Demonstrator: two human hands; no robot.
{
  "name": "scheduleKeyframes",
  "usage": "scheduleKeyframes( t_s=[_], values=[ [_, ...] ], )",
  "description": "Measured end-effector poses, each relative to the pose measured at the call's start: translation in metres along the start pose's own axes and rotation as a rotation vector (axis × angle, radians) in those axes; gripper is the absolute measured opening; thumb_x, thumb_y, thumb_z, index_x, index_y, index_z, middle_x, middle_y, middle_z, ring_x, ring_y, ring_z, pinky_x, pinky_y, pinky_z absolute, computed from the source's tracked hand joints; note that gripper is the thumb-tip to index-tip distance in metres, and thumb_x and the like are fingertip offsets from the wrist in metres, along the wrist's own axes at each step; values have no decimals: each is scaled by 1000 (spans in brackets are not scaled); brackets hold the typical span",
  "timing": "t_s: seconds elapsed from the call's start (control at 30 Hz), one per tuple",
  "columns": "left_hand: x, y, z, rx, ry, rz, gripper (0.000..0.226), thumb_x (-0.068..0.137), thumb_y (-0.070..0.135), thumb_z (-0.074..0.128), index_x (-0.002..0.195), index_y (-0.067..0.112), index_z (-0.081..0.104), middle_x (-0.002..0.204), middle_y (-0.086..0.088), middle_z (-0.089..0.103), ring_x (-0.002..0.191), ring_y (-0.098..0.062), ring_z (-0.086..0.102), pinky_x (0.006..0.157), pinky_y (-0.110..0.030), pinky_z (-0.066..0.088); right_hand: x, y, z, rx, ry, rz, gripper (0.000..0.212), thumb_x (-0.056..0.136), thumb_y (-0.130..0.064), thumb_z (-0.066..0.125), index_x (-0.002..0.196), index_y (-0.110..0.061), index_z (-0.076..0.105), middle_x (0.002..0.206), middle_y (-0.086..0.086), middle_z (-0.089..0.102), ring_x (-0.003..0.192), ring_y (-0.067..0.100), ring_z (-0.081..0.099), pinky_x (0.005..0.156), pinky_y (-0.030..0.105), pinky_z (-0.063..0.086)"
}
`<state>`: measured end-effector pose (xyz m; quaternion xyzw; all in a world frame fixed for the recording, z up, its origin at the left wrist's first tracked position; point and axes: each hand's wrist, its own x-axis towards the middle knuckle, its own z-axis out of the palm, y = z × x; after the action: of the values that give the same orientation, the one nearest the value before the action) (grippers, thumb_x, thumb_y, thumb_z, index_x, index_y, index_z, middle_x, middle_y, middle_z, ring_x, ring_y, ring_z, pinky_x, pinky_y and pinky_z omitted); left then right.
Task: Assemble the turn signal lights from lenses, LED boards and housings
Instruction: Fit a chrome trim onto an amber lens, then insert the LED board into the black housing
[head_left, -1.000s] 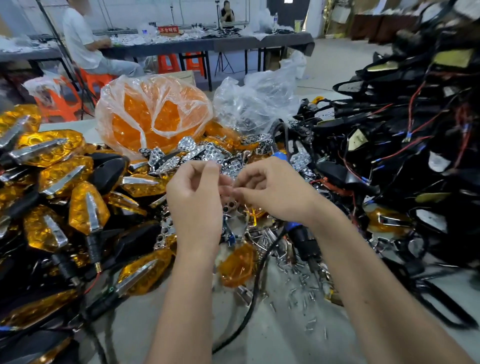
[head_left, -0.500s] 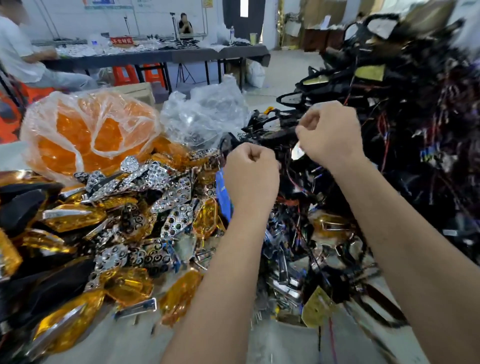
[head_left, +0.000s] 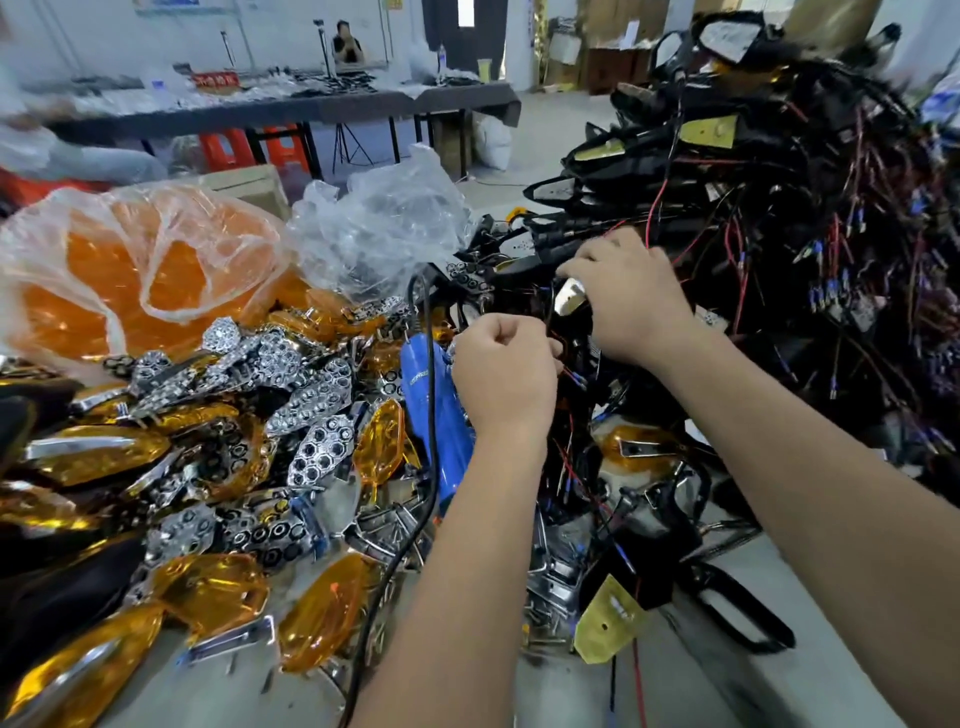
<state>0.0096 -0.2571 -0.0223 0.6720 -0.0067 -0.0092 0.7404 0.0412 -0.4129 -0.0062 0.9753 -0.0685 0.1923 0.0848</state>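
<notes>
Head view: the person is reaching into the tangled pile of black housings (head_left: 779, 218) with red wires, which stands to the right of the blue power tool (head_left: 436, 415) on the counter (head_left: 810, 670). The right hand (head_left: 631, 299) is curled round a pale, yellowish LED board (head_left: 570, 297) at the pile's near edge, just right of and above the tool. The left hand (head_left: 501, 376) is closed in a fist touching the tool's right side; thin red wires run by its knuckles, but whether it pinches one cannot be told. Amber lenses (head_left: 218, 592) and chrome reflector pieces (head_left: 317, 395) lie heaped left of the tool, with more lenses in a clear bag (head_left: 140, 270) beyond them.

The step appears to be freeing 1 housing with its board from the tangle. Done well, it likely means tracing that piece's own wire, lifting slowly and steadying the neighbours so nothing snags or tears.

Against the frame 0.5 s ago, the right hand has dropped lower and nearer the tool, now showing the board in its grip, and the left fist sits closer to it. The 2 hands stand nearer together.
</notes>
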Motion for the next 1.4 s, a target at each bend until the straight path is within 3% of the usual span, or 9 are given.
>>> scheduleKeyframes(
  t_s=[0.17, 0.37, 0.5, 0.67, 0.77, 0.9, 1.03, 1.17, 1.4],
  values=[
    [-2, -1, 1, -16, -1, -28, 23, 92, 3, 57, 72, 13, 62, 55, 4, 66, 52, -13, 61, 65, -39, 56, 13, -8, 12, -84, -109, 61, 64, 84, -28, 74, 144, -30, 51, 144, 1, 53, 137, 29, 42, 108, 48, 34],
    [-6, -11, -11, 15, -1, -47, 17, 93, 8, 59, 76, 12, 63, 58, 5, 67, 56, -13, 62, 70, -42, 58, 15, -13, 11, 131, -87, 121, 49, 82, -14, 69, 130, -15, 64, 130, 14, 55, 129, 35, 44, 103, 44, 42],
    [-3, -12, -14, -1, 7, -53, 18, 93, 9, 58, 77, 13, 63, 59, 6, 67, 57, -13, 62, 67, -38, 55, 31, -19, 2, 201, 155, 168, 55, 78, -1, 64, 132, -12, 59, 134, 14, 56, 130, 35, 42, 102, 42, 44],
    [-2, -12, -19, -54, 7, -79, 15, 93, 7, 58, 81, 10, 64, 62, 3, 67, 60, -15, 63, 59, -32, 56, 51, -18, 10, -91, -176, 30, 57, 96, -15, 61, 150, -21, 42, 140, 8, 57, 137, 32, 46, 120, 61, 21],
    [2, -10, -21, -179, 29, -162, 12, 96, 5, 56, 88, 8, 63, 76, -6, 70, 67, -17, 65, 60, -27, 58, 48, -19, 12, -108, 10, -26, 37, 98, -21, 64, 134, -28, 61, 124, 6, 61, 124, 32, 49, 108, 52, 32],
    [12, -1, -21, -320, 2, -259, 22, 103, 21, 57, 110, 2, 64, 110, -20, 72, 83, -23, 66, 69, -29, 62, 26, -21, 6, 226, 280, -42, 37, 99, -15, 66, 135, -19, 68, 109, 13, 61, 113, 38, 49, 92, 49, 43],
    [13, 8, -20, -322, -79, -189, 26, 104, 43, 59, 109, 19, 64, 123, -15, 69, 102, -23, 69, 81, -34, 64, -1, -30, -24, 395, 425, -79, 36, 100, -25, 61, 133, -12, 71, 104, 17, 62, 102, 35, 52, 83, 50, 45],
    [4, 20, -22, -482, -166, -12, 44, 106, 55, 49, 116, 17, 71, 82, 8, 73, 67, -3, 66, 56, -22, 54, -15, -89, -65, 470, 418, -202, 35, 104, -38, 52, 122, -16, 73, 97, 3, 53, 91, 15, 45, 66, 31, 36],
    [15, 28, -107, -373, 215, -100, 29, 102, 32, 58, 77, 19, 65, 62, 3, 63, 55, -16, 56, 53, -27, 41, -45, -160, -88, 469, 46, -257, 18, 95, -21, 61, 110, -22, 70, 93, -3, 42, 94, 25, 57, 76, 37, 49]
  ],
)
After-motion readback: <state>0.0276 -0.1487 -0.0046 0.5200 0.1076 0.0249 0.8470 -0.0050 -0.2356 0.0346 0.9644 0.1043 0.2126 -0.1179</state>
